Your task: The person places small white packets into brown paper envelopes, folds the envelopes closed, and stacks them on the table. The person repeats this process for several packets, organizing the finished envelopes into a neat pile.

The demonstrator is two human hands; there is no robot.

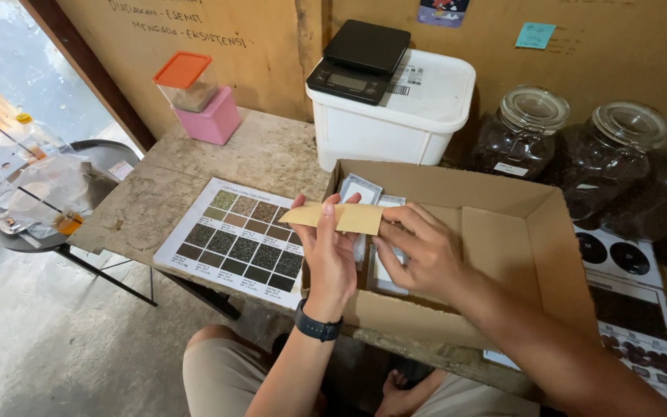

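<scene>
Both hands hold a small kraft paper pouch (335, 217) level above the near-left corner of an open cardboard box (503, 232). The left hand (327, 251) cups it from below, fingers curled up around its left end; the right hand (418, 255) pinches its right edge between thumb and fingers. More flat packets (360, 189) stand in the box's far-left corner. To the left on the worn table (194, 185) lies a grind-size chart (233, 239); far behind, a black scale (359, 59) rests on a white tub (395, 116). The step in hand looks like handling or checking one pouch; any next move calls for a steady two-handed grip
</scene>
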